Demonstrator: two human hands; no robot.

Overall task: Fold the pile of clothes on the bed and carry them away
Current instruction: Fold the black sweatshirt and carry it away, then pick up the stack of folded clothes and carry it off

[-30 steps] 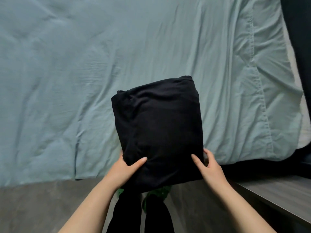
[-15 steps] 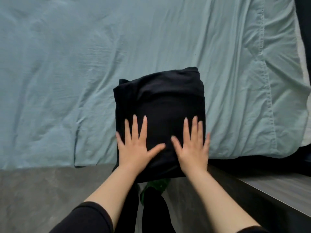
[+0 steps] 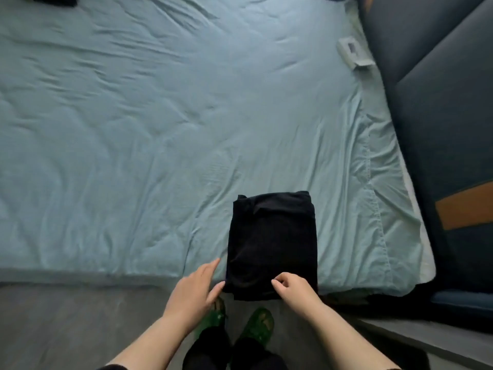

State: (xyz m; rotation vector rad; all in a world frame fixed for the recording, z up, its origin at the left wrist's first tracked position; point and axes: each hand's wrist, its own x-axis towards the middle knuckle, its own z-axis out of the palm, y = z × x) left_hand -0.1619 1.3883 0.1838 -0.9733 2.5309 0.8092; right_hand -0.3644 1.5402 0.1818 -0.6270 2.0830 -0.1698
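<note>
A folded black garment (image 3: 272, 241) lies flat on the light blue bed sheet (image 3: 160, 134), its near edge hanging just over the bed's front edge. My left hand (image 3: 196, 289) is beside the garment's near left corner, fingers apart, the thumb touching that corner. At the near edge my right hand (image 3: 292, 288) rests with fingers curled on the fabric; whether it grips the cloth I cannot tell. Another dark item (image 3: 54, 0) shows at the bed's far left corner, mostly cut off.
A white device (image 3: 352, 52) lies at the bed's far right edge. A dark blue padded headboard (image 3: 440, 116) with an orange patch runs along the right. Grey floor (image 3: 66, 321) lies below the bed, and my green slippers (image 3: 257, 325) stand by it.
Both hands have come off the top of the garment, where they pressed flat, and moved back to its near edge. The view has pulled back and shows much more of the bed.
</note>
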